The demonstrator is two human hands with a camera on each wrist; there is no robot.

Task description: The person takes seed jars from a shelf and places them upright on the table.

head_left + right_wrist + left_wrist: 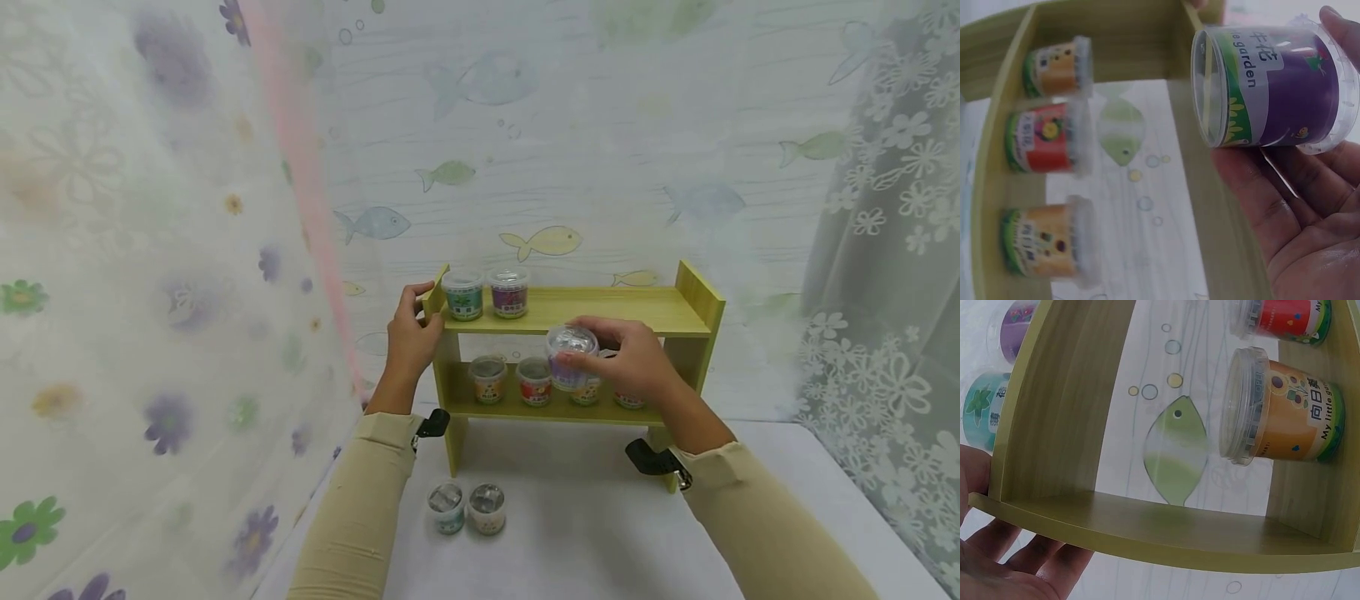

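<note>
My right hand (636, 358) grips a clear plastic cup with a purple label (1297, 87), thumb at its lid and fingers beneath in the right wrist view. In the head view this cup overlaps the front of the yellow-green wooden shelf (600, 310), just below its top board. At the shelf's upper left end, my left hand (414, 337) holds the side panel, with fingers along its outer face in the left wrist view. Close to that hand on the top board stand a teal-labelled cup (464, 298) and another purple-labelled cup (510, 297).
On the lower board stand several lidded cups, among them an orange-labelled cup (489, 382) and a red-labelled cup (536, 385). Two more cups, one teal (448, 510) and one pale (487, 510), stand on the white table (570, 533) before the shelf. Patterned curtains (637, 150) hang behind.
</note>
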